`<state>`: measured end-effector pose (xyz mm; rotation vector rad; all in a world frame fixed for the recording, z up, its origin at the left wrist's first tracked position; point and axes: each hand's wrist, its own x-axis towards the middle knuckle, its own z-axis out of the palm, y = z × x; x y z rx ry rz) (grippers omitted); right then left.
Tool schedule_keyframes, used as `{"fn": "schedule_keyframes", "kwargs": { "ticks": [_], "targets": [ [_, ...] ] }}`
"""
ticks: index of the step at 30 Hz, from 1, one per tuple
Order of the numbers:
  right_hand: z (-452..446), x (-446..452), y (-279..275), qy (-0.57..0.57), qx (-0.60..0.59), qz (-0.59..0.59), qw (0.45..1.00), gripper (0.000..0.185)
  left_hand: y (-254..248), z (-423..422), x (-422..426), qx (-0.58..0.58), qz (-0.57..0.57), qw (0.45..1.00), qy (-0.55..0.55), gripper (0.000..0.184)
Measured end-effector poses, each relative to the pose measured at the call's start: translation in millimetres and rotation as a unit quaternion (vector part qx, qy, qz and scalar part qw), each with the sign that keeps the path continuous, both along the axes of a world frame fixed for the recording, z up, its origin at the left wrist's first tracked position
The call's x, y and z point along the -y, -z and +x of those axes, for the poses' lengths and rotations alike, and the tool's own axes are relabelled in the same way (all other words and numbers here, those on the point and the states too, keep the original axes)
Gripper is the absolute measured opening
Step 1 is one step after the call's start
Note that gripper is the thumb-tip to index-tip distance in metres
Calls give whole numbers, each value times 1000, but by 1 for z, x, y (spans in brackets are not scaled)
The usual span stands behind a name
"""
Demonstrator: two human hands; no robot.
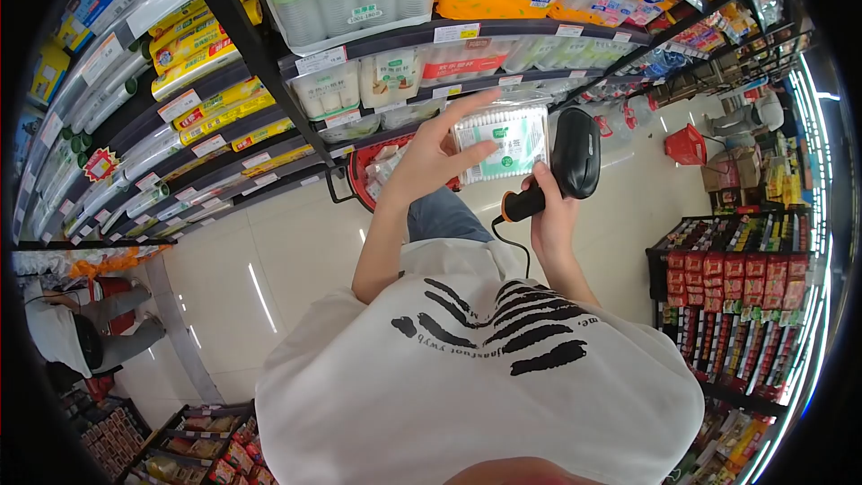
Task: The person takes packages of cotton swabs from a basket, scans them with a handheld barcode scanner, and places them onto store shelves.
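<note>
My left hand (433, 157) is closed round the left side of a clear pack of cotton swabs (516, 145), its thumb lying across the green-and-white label. White swab tips show through the plastic. My right hand (553, 211) grips the handle of a black barcode scanner (577, 157) with an orange ring. A dark cable hangs from the scanner handle toward my shirt. The right thumb touches or nearly touches the lower right corner of the pack. Both things are held at chest height in front of the shelf.
Shelves of packaged plastic cups (364, 0) and yellow rolls (193, 49) stand ahead. A red basket (366, 175) sits on the floor by the shelf. Another red basket (687, 145) and a person (759, 112) are at right. One more person (67, 328) bends at left. Snack racks (732, 278) line the right.
</note>
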<state>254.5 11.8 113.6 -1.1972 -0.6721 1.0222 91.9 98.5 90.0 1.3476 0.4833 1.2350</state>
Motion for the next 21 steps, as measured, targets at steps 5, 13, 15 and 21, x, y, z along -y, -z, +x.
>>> {"fn": "schedule_keyframes", "kwargs": {
  "ticks": [5, 13, 15, 21],
  "targets": [
    [4, 1, 0, 1, 0, -8, 1000, 31, 2, 5, -3, -58, -25, 997, 43, 45],
    [23, 12, 6, 36, 2, -16, 999, 34, 7, 23, -8, -47, 0, 993, 111, 41],
    [24, 13, 4, 44, -9, -10, 999, 35, 6, 20, -9, -74, -35, 985, 151, 38],
    [30, 15, 0, 75, -4, -4, 997, 36, 7, 25, -14, -56, -98, 973, 200, 41]
  ]
}}
